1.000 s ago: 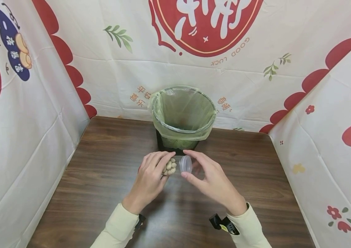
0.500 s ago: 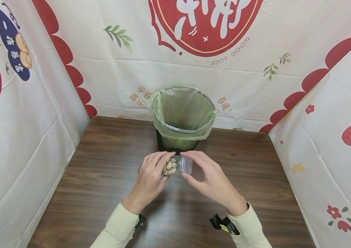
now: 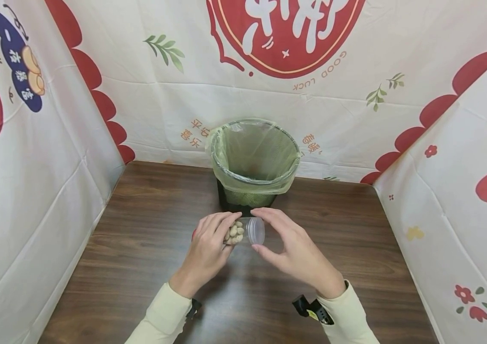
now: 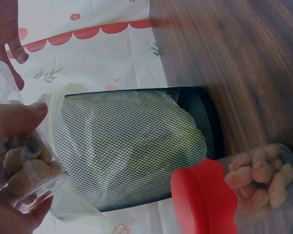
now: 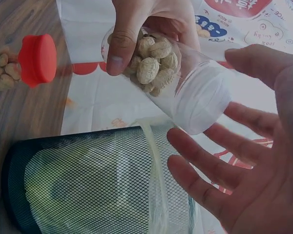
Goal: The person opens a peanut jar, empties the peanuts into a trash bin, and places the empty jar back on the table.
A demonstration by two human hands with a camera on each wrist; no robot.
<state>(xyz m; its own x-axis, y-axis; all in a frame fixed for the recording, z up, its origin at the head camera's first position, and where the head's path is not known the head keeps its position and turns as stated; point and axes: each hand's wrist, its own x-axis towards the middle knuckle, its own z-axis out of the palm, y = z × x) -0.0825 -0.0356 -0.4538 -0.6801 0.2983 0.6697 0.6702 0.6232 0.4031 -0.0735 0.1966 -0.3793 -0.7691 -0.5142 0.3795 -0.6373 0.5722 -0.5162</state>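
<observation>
The left hand (image 3: 206,248) grips a clear plastic jar (image 3: 243,231) of peanuts (image 3: 235,232) on its side, above the middle of the tabletop (image 3: 140,248), fingers curled round the filled end. Beside it, the right hand (image 3: 297,251) is at the jar's lidded end (image 3: 257,231) with fingers spread and relaxed, holding nothing; whether they touch it, I cannot tell. Just behind the hands, at the far edge, stands a mesh bin (image 3: 254,162) lined with a green bag. The right wrist view shows a second, red-capped jar (image 5: 36,59) lying on the tabletop. The held jar looks light, stiff and smooth, so probably slippery; a grasp round the body suits it best.
</observation>
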